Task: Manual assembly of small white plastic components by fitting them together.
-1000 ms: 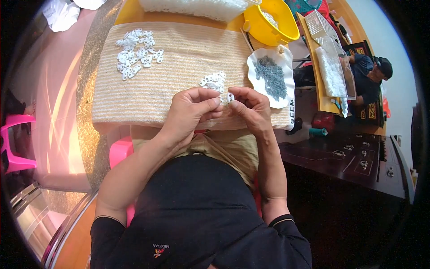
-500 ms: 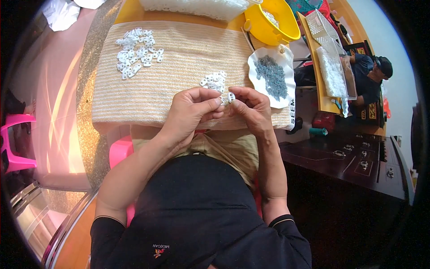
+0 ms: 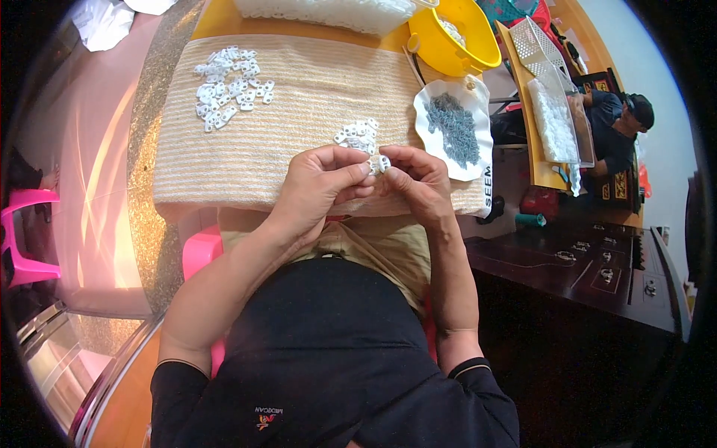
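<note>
My left hand (image 3: 320, 185) and my right hand (image 3: 420, 183) meet over the near edge of the towel. Between their fingertips is a small white plastic piece with dark holes (image 3: 384, 163). Thumb and forefinger pinch it on the right; the left fingertips press at its other side, where they partly hide what they grip. Just beyond the fingers lies a small pile of similar white pieces (image 3: 357, 134). A larger heap of them (image 3: 228, 86) is spread at the far left. To the right, a wavy white dish (image 3: 473, 169) holds many small grey screws (image 3: 452, 127).
A striped beige towel (image 3: 284, 97) covers the work surface. A yellow bucket (image 3: 478, 63) and a clear bin of white pieces (image 3: 321, 9) stand at the far side. On the right a person (image 3: 612, 123) sits by another bin (image 3: 553, 123). Pink stools (image 3: 202, 252) are at the left.
The white piece at my fingertips has shifted very slightly to the left. Both hands otherwise keep nearly the same place and grip.
</note>
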